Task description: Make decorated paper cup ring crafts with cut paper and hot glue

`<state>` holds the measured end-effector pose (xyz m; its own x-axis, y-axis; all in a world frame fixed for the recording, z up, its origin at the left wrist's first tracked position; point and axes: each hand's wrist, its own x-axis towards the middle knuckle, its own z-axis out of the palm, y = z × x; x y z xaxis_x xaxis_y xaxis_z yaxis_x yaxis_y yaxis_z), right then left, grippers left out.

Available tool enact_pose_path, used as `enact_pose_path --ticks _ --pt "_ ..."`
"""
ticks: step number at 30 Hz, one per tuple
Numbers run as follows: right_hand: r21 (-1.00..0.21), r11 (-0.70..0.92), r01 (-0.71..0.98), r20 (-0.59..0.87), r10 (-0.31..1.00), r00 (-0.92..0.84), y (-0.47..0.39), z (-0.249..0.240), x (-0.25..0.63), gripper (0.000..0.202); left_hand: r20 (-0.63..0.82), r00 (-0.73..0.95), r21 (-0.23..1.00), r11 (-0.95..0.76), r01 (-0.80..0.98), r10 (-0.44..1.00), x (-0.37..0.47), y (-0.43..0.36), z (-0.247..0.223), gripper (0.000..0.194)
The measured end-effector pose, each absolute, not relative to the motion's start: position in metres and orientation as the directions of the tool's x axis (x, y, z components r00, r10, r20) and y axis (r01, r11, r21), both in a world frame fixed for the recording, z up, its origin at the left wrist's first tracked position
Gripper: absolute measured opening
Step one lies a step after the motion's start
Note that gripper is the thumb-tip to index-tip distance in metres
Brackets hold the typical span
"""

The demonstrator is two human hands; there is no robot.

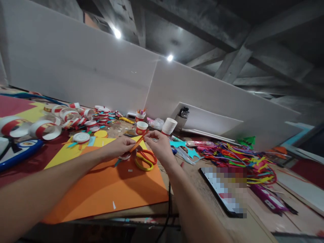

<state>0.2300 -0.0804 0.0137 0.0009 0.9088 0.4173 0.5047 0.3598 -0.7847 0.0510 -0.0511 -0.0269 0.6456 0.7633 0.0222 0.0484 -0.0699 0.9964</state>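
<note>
My left hand (123, 147) is closed on the lower part of a narrow orange paper strip (138, 143), which slants upward between my hands. Its upper end is pinched in the fingers of my right hand (160, 144). Just below the hands lie scissors (144, 166) with one yellow and one red handle loop; their blades are hidden. Under them spreads a large orange sheet of paper (111, 192), with small white scraps on it. A white-topped round piece with a blue tab (117, 163) shows partly beneath my left hand.
Cut paper-cup rings (48, 130) and a blue-framed object (25, 152) stand at left. Paper cups (169, 126) and a bottle (181, 118) are behind. Colourful pipe cleaners (227, 153), a phone (220, 192) and a purple packet (269, 199) lie at right. A black cable (169, 202) crosses the front edge.
</note>
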Motion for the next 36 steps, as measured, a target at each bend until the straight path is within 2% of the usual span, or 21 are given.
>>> enact_pose_path --ticks 8,15,21,23,31,36 --pt "-0.889 0.351 0.294 0.366 0.931 -0.004 -0.073 0.006 0.230 0.015 0.015 0.648 0.985 -0.123 0.122 0.761 0.051 -0.058 -0.020 0.032" --pt "-0.890 0.349 0.294 0.373 0.928 0.026 -0.073 0.006 0.229 0.012 0.017 0.656 0.983 -0.131 0.126 0.755 0.051 -0.057 -0.021 0.030" --pt "-0.867 0.354 0.350 0.384 0.923 0.017 -0.079 0.009 0.225 0.008 0.088 0.619 0.973 0.067 -0.222 0.781 0.054 -0.054 -0.025 0.053" --pt "-0.838 0.372 0.399 0.406 0.914 0.001 -0.082 0.009 0.222 0.006 0.090 0.610 0.965 0.083 -0.249 0.788 0.055 -0.053 -0.025 0.054" --pt "-0.725 0.461 0.511 0.515 0.856 -0.041 -0.084 0.001 0.220 0.004 0.137 0.465 0.986 -0.164 0.019 0.875 0.052 -0.053 -0.023 0.030" --pt "-0.726 0.473 0.500 0.532 0.846 -0.029 -0.085 0.002 0.221 0.006 0.226 0.476 0.954 -0.292 0.070 0.850 0.052 -0.054 -0.021 0.029"
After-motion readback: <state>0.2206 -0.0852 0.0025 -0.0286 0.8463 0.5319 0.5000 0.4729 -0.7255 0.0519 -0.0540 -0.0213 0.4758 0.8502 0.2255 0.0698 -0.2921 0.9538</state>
